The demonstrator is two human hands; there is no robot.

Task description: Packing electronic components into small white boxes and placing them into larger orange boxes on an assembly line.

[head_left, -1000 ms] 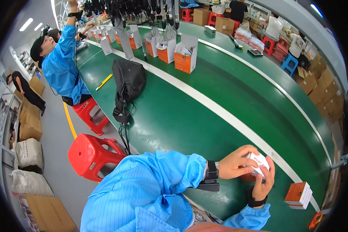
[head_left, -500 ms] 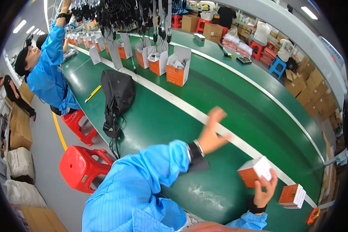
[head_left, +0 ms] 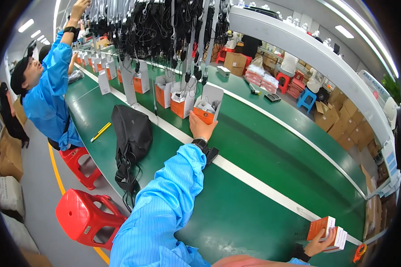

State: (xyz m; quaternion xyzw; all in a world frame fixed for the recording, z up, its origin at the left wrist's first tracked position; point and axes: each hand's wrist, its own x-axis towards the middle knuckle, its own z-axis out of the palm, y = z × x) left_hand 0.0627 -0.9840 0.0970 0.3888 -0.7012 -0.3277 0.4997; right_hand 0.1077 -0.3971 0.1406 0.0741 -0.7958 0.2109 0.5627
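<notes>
My left hand (head_left: 202,127) reaches out to an open orange-and-white carton (head_left: 206,112) with its white flap standing up and a bagged item inside. The fingers are closed about the carton's near side. At the right end of the green table, my right hand (head_left: 318,245) is closed on a small orange-and-white box (head_left: 317,228). Right against it stands a second white-and-orange box (head_left: 340,240). Farther left, another open carton (head_left: 181,106) of the same kind stands in line with several others.
Dark cables (head_left: 182,40) hang above the carton row. A black bag (head_left: 131,133) and a yellow pen-like tool (head_left: 101,132) lie on the table to the left. An orange tape-cutter-like object (head_left: 360,252) is at the far right. A co-worker (head_left: 49,93) in blue reaches up; red stools (head_left: 87,218) stand below.
My left hand has moved up and left onto the open carton. My right hand has carried its box down and right, beside the other box. The view has shifted somewhat.
</notes>
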